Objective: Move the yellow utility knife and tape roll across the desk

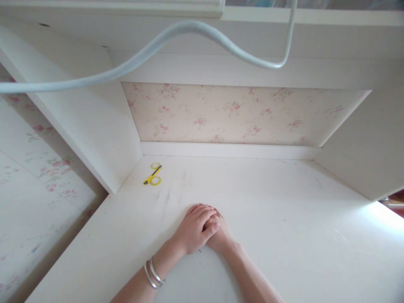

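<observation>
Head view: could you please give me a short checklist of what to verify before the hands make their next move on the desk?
1. Left hand empty, lying over the right: ok.
2. Right hand empty: cannot tell, mostly covered.
3. Yellow utility knife apart from both hands, near the back left corner: ok.
4. Knife blade retracted: cannot tell, too small.
5. Two yellow tape rolls beside the knife, lying flat: ok.
6. White cable hanging above the desk, not touching the hands: ok.
</observation>
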`<state>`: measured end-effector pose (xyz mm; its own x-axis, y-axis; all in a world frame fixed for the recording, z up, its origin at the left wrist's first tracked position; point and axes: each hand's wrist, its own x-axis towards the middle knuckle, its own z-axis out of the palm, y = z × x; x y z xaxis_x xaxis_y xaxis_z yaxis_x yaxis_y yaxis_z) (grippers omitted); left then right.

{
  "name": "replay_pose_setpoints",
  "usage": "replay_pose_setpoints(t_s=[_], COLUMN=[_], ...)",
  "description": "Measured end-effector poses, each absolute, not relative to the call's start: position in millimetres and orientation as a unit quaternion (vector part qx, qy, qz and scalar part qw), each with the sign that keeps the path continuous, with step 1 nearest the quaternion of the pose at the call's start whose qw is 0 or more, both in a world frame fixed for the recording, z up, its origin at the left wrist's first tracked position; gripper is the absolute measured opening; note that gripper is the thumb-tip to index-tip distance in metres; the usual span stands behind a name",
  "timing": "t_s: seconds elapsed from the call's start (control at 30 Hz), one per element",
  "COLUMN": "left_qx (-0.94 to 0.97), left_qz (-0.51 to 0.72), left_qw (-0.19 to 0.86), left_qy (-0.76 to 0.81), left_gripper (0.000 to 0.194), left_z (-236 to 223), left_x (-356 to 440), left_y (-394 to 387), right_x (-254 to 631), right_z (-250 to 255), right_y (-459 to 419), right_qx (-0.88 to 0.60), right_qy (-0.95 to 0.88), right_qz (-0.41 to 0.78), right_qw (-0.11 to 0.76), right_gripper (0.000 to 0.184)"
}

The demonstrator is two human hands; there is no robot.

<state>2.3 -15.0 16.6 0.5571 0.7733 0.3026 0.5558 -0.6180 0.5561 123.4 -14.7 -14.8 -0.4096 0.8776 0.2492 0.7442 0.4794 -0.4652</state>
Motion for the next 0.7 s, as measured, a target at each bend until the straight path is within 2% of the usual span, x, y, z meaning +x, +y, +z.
replay_pose_setpoints(t_s=[0.53,0.7], left_qx=[0.857,0.856], left_qz=[0.269,0.270], left_qw=[0.205,0.210], left_qy=[0.388,0.388], left_gripper=[0.030,0.032], left_z=[16.2,14.1], left_x=[2.7,2.5], left_y=[-15.3,-14.6], right_x=[122.6,123.3], right_z=[-15.0,-16.3], right_y=[-15.1,-14.5], right_qx=[-0.499,-0.490], right_qy=[-0.822,-0.825], right_qz=[0.142,0.142], right_qw=[0.236,0.243], right_gripper=[0.035,0.039])
